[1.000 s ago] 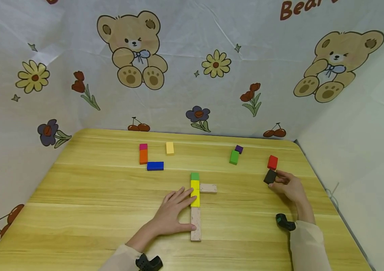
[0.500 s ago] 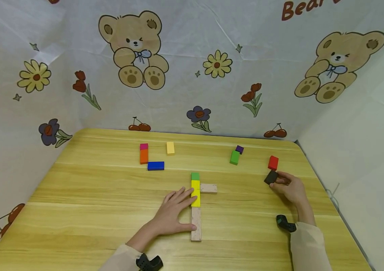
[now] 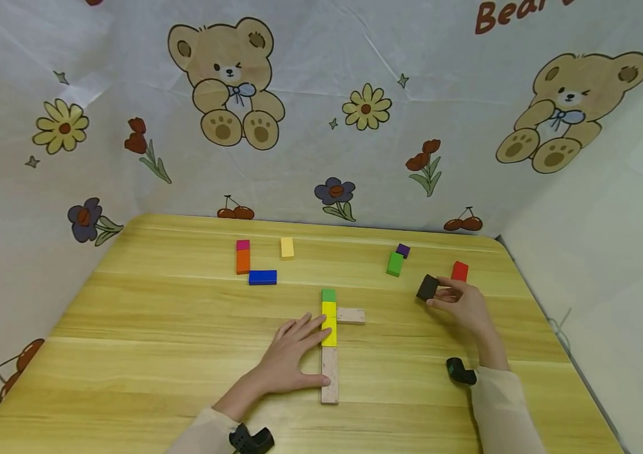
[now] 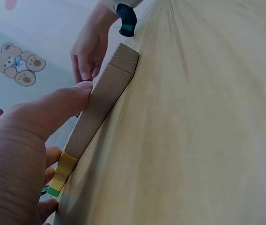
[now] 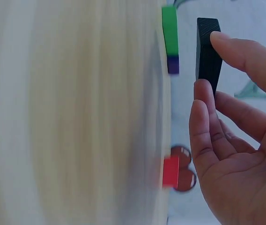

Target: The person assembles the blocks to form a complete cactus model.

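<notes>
My right hand [image 3: 466,310] pinches a black wooden block [image 3: 427,288] between thumb and fingers. In the right wrist view the black block [image 5: 208,56] stands clear of the tabletop. My left hand [image 3: 284,360] lies spread along a row of blocks, fingertips on the yellow part [image 3: 329,323] and thumb on a plain wooden block [image 3: 330,375]. A green block [image 3: 328,295] caps the far end of that row. Another plain wooden block [image 3: 351,316] juts out from the yellow part to the right. In the left wrist view the thumb touches the plain block's [image 4: 106,98] upper edge.
At back left lie a pink block [image 3: 243,244], an orange block [image 3: 243,262], a blue block [image 3: 262,277] and a pale yellow block [image 3: 287,248]. Toward back right are a purple block [image 3: 403,250], a green block [image 3: 394,264] and a red block [image 3: 459,271]. A printed cloth hangs behind the table.
My right hand has lifted the black block from in front of the red block and carried it to the left. My left hand stays in place on the row.
</notes>
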A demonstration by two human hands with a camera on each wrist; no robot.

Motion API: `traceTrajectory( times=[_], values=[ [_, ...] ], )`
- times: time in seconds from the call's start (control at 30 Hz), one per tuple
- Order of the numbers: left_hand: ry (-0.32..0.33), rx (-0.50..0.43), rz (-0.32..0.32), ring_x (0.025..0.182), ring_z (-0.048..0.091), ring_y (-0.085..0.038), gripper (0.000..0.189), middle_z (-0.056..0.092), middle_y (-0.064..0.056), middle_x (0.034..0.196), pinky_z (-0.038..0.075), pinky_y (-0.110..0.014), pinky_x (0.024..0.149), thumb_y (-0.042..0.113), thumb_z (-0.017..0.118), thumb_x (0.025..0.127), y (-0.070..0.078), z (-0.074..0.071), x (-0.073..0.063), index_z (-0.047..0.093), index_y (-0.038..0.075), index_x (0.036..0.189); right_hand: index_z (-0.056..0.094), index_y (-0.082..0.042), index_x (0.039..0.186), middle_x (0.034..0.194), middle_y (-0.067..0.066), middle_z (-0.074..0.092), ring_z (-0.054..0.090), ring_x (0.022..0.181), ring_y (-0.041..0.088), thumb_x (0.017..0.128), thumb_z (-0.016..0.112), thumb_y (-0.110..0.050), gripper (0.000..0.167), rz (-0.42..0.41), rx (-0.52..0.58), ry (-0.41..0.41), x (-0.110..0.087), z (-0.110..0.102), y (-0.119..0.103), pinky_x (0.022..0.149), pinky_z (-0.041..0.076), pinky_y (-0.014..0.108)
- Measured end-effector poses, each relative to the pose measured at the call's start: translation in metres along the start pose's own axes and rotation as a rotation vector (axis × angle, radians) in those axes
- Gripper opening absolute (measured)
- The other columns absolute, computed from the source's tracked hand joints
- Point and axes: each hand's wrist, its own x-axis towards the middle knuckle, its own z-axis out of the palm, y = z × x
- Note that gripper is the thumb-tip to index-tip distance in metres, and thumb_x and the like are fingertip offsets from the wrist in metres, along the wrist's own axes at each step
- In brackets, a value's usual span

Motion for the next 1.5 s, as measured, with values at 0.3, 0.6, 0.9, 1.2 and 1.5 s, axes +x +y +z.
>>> traceTrajectory(
  times=[0.3,0.6,0.9,1.2,1.5],
  values=[
    [0.005,-0.004,0.002,0.152,0.015,-0.026,0.087,0.022,0.003,0.163,0.012,-0.055,0.120,0.066,0.065,0.080,0.000,0.001,0.001,0.040,0.022,0.151,0.053,0.004,0.137,0.112,0.025,0.067,0.069,0.095,0.028,0.082,0.079,-0.018,0.064,-0.085,0.042,-0.066,0.019,0.034,-0.027,0.078,0.054,0.017],
    [0.015,0.001,0.004,0.152,0.017,-0.028,0.088,0.023,0.002,0.163,0.012,-0.055,0.120,0.066,0.064,0.079,0.000,0.002,0.001,0.040,0.022,0.151,0.055,0.002,0.136,0.116,0.022,0.066,0.067,0.098,0.030,0.080,0.081,-0.014,0.063,-0.135,0.085,-0.146,0.029,0.065,-0.050,0.084,0.057,0.032],
    [0.008,-0.002,0.001,0.152,0.016,-0.028,0.088,0.023,0.002,0.163,0.013,-0.055,0.120,0.067,0.064,0.079,0.000,0.001,0.001,0.041,0.022,0.150,0.055,0.001,0.136,0.106,0.017,0.068,0.067,0.094,0.028,0.081,0.080,-0.014,0.061,-0.190,0.072,-0.238,0.032,0.083,-0.059,0.085,0.055,0.042],
    [0.000,-0.002,-0.004,0.152,0.016,-0.027,0.088,0.023,0.003,0.163,0.013,-0.056,0.120,0.067,0.065,0.079,0.001,-0.001,0.000,0.041,0.022,0.151,0.058,0.003,0.132,0.103,0.018,0.067,0.066,0.090,0.025,0.078,0.081,-0.008,0.060,-0.187,0.075,-0.258,0.031,0.089,-0.061,0.079,0.056,0.029],
    [-0.006,-0.011,-0.008,0.152,0.015,-0.026,0.088,0.023,0.003,0.163,0.012,-0.055,0.120,0.067,0.065,0.079,0.001,-0.001,0.000,0.040,0.022,0.151,0.059,0.004,0.130,0.102,0.016,0.065,0.062,0.086,0.020,0.077,0.082,-0.008,0.059,-0.240,0.043,-0.260,0.032,0.095,-0.055,0.073,0.052,0.020]
  ],
)
